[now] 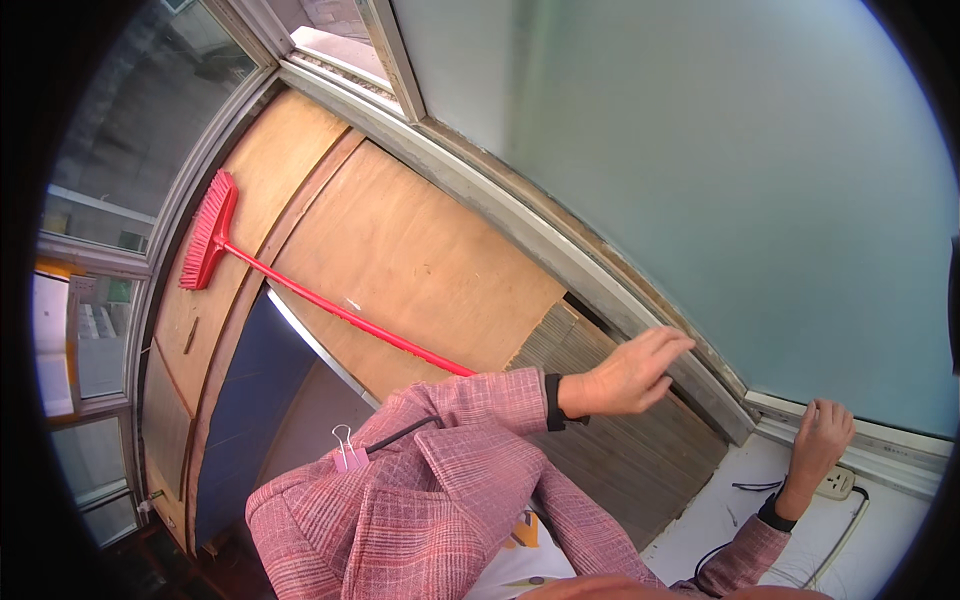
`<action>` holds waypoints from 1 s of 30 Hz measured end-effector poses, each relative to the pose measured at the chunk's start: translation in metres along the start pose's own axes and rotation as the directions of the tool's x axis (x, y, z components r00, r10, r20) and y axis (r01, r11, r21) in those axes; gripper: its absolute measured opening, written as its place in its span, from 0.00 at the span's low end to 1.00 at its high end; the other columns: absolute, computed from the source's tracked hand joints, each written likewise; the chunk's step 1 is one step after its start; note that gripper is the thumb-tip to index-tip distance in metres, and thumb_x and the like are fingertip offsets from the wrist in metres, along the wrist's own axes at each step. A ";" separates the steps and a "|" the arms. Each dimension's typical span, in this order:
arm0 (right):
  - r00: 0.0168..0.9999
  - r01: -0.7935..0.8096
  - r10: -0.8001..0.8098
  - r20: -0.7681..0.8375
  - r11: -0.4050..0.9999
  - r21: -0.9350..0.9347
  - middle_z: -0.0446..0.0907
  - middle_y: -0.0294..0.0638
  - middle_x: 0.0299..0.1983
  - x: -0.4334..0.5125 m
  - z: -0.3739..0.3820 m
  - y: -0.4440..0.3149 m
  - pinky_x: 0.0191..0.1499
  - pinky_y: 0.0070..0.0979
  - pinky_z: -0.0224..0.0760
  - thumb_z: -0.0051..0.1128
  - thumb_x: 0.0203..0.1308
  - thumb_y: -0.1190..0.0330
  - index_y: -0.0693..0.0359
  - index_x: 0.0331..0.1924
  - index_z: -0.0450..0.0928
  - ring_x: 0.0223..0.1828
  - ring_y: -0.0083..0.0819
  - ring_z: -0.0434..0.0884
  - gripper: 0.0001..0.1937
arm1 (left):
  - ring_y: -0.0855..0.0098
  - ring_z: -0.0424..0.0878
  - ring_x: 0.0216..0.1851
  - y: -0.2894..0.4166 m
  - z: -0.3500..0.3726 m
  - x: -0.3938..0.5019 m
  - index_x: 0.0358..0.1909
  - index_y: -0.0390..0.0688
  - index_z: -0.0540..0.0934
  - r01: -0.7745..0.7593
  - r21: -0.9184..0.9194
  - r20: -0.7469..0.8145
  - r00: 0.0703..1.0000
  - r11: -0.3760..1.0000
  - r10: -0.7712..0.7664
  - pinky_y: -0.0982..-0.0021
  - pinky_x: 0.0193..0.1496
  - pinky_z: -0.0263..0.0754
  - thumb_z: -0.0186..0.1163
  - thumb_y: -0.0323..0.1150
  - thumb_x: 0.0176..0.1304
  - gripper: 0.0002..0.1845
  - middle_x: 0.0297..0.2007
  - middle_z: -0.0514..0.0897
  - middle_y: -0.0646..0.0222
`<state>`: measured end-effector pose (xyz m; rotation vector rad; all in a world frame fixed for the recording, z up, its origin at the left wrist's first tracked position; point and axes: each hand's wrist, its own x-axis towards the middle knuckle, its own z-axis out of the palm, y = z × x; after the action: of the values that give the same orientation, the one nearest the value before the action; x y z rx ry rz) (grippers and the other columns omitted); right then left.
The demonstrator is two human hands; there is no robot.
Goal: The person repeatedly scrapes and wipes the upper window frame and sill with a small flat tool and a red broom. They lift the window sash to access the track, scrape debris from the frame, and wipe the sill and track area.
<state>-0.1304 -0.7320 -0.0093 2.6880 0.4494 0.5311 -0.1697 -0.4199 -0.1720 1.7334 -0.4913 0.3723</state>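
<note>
My left hand (630,375) reaches over the lower track (540,259) of a window, its fingers bent and the thumb apart, with nothing seen in it. Whether its fingertips touch the track cannot be told. To the right, my right hand (823,435) has its fingers bent at the lower frame (892,439) beside a large frosted glass pane (705,172). That hand's fingertips are partly hidden, and no loose object shows in it. Both wrists carry black bands below pink plaid sleeves.
A red broom (352,319) lies across a plywood board (420,262). A grey wood-grain board (600,442) adjoins it. Below my right hand, a power strip (836,482) with a cable rests on a white surface (697,510). More windows (105,330) stand at the left.
</note>
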 end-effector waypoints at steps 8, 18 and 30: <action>0.978 -0.071 0.082 -0.192 0.996 0.059 0.81 0.39 0.42 -0.035 0.014 -0.008 0.55 0.37 0.68 0.61 0.63 0.72 0.60 0.44 0.80 0.48 0.39 0.78 0.07 | 0.59 0.78 0.56 -0.012 -0.193 -0.063 0.59 0.37 0.74 0.354 0.400 -0.355 0.910 0.845 -0.213 0.64 0.59 0.74 0.60 0.19 0.59 0.24 0.53 0.80 0.57; 0.641 -0.503 0.422 -0.641 0.862 0.065 0.76 0.46 0.57 -0.050 -0.054 0.057 0.62 0.40 0.67 0.58 0.62 0.73 0.62 0.57 0.74 0.58 0.46 0.74 0.19 | 0.62 0.68 0.71 -0.042 -0.440 0.068 0.73 0.36 0.64 0.171 0.547 -0.446 0.888 0.820 0.113 0.62 0.72 0.60 0.49 0.37 0.79 0.26 0.69 0.71 0.54; 0.279 -0.605 0.518 -0.809 0.749 0.270 0.69 0.57 0.64 0.015 -0.112 0.158 0.67 0.48 0.62 0.55 0.65 0.64 0.65 0.66 0.64 0.66 0.56 0.68 0.27 | 0.80 0.70 0.41 -0.078 -0.530 0.210 0.53 0.47 0.76 0.153 -0.244 -0.377 0.895 0.958 -0.239 0.77 0.46 0.63 0.49 0.59 0.75 0.26 0.39 0.74 0.77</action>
<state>-0.1266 -0.8343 0.1561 2.1897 -0.3900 2.0919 0.0590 0.0853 -0.0200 1.4350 -0.0482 0.4994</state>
